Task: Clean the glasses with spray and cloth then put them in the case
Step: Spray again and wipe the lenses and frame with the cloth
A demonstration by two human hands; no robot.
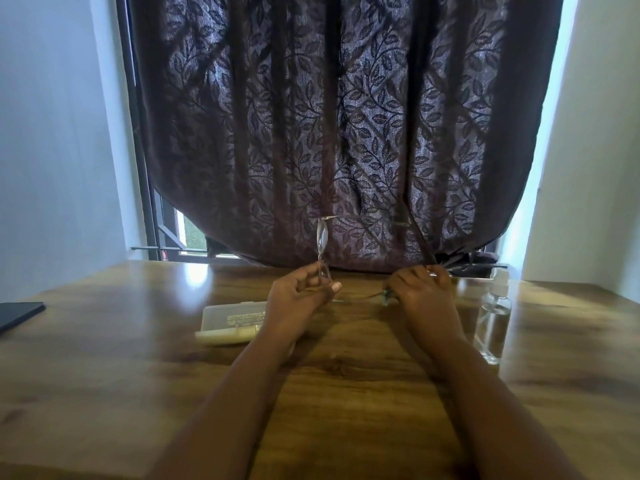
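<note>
Glasses (322, 242) are pinched at the lower lens between thumb and fingers of the left hand (298, 296); frame is held edge-on and upright, top lens above the grip. Right hand (420, 289) is curled, knuckles up; a temple arm appears to be held at its end, exact contact cannot be told. Case (230, 322) is seen lying shut on the table (104, 358), just left of and below the left grip. Spray bottle (493, 317) stands right of the right hand, apart.
</note>
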